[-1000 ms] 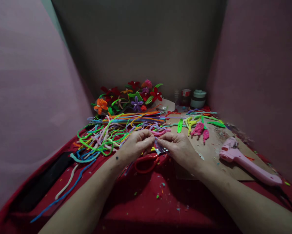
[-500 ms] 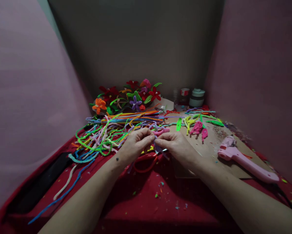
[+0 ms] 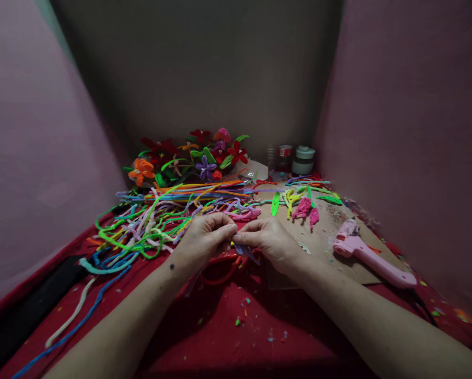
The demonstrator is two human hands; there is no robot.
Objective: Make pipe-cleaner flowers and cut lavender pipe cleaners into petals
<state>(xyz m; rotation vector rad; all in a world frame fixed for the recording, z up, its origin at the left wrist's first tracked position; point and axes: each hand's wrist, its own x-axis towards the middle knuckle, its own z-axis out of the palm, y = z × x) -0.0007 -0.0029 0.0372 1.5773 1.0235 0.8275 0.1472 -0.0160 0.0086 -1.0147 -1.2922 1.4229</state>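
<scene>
My left hand (image 3: 210, 236) and my right hand (image 3: 270, 241) meet fingertip to fingertip above the front of the table. Both are closed in a pinch on a purple pipe cleaner (image 3: 248, 253), whose fuzzy ends hang below the right fingers. The part between the fingertips is mostly hidden. Just beneath the hands lies a red loop-shaped handle (image 3: 222, 279), perhaps of scissors; the rest of it is covered. Behind my left hand spreads a heap of loose pipe cleaners (image 3: 141, 231) in many colours. A pink rolled piece (image 3: 247, 215) lies right behind the fingertips.
A pink glue gun (image 3: 372, 255) rests on a cardboard sheet (image 3: 322, 237) at right, near pink bud shapes (image 3: 303, 209) and a green leaf (image 3: 275, 203). Fuzzy flowers (image 3: 206, 167) and a lidded jar (image 3: 303, 160) stand behind. A black strip (image 3: 30, 305) lies at left on red cloth.
The view has turned to the right, so everything sits further left. Both hands stay pinched together; the purple pipe cleaner now slants lower toward the right beneath my right fingers.
</scene>
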